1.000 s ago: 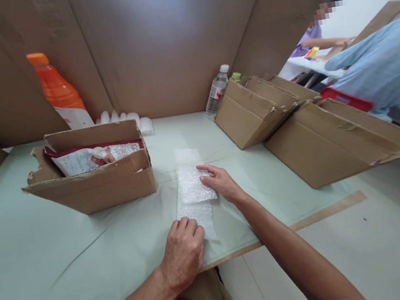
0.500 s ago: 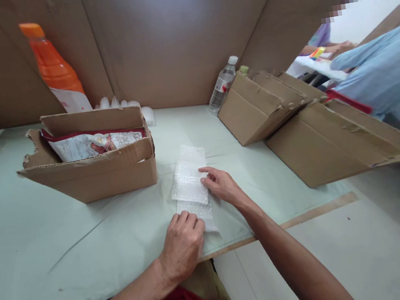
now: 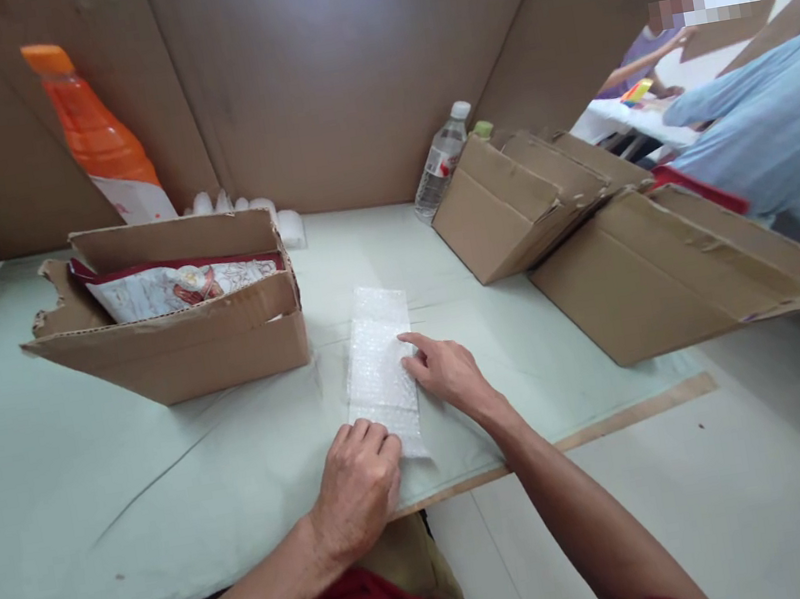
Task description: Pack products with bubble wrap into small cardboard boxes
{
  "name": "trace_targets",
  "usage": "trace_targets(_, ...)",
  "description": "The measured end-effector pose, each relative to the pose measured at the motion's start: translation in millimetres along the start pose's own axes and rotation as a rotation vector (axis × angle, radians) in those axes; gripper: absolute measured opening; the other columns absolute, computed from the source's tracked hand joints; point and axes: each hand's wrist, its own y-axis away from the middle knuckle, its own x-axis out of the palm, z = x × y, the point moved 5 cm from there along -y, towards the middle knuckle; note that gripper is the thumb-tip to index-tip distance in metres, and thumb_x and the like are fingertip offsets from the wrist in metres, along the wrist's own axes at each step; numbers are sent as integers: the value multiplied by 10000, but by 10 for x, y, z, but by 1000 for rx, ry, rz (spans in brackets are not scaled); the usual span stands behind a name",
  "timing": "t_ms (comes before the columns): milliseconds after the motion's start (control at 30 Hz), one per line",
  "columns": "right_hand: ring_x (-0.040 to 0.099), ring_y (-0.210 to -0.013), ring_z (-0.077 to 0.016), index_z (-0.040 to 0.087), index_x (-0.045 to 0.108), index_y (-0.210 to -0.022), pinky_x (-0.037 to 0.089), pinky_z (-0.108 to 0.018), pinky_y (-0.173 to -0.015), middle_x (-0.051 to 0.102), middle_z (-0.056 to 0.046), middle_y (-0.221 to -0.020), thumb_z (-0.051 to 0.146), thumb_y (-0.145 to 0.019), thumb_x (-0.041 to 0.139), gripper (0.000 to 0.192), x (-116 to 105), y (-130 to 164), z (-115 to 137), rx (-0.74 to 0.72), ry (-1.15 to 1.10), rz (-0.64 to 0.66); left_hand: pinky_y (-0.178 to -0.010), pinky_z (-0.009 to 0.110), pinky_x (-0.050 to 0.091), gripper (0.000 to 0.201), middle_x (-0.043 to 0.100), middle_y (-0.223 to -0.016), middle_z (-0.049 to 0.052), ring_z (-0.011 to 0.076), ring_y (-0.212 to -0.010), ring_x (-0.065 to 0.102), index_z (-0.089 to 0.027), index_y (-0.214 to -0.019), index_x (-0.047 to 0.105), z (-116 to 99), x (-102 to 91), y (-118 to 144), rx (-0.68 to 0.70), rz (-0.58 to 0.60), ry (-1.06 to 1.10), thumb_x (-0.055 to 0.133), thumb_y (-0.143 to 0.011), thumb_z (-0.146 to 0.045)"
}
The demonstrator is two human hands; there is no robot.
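Flat on the pale green tabletop (image 3: pixel 274 461) lies a clear strip of bubble wrap (image 3: pixel 378 353), with a thinner-looking layer at its far end. My left hand (image 3: pixel 357 483) is curled over the near left corner of the strip, knuckles up, and its fingertips are hidden. At the right edge of the bubble wrap is my right hand (image 3: pixel 449 370), with the index finger stretched out onto it and the thumb apart. The other fingers of that hand are bent under and partly hidden.
To the left stands an open cardboard box (image 3: pixel 233 351) holding a printed pouch (image 3: pixel 192 284). An orange bottle (image 3: pixel 93 135) and white rolls (image 3: pixel 290 228) are behind it. On the right are a clear bottle (image 3: pixel 443 161) and cardboard boxes (image 3: pixel 642 292). Another person (image 3: pixel 642 59) sits beyond.
The upper bubble wrap layer, which had a raised lower edge, now lies flatter and more in line with the piece beneath. Both hands stay nearly in place; the view has shifted slightly.
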Motion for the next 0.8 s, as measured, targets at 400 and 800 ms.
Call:
trace_targets(400, 675, -958, -206, 207, 755, -1050, 508, -345, -856, 737, -68, -1044, 171, -898, 546, 260, -10, 58, 69, -292, -330, -25, -842, 386, 504, 177, 683, -990, 75, 240, -966, 607, -187, -900, 660, 190, -205, -246, -31, 87, 190, 539, -852, -67)
trace_targets(800, 644, -1072, -265, 221, 677, -1155, 472, -429, -897, 708, -104, -1191, 240, -933, 580, 243, -173, 692, 236, -513, -105, -334, -834, 383, 497, 125, 704, -854, 83, 248, -896, 632, -169, -833, 709, 711, 40, -1314, 25, 271, 31, 589, -824, -134)
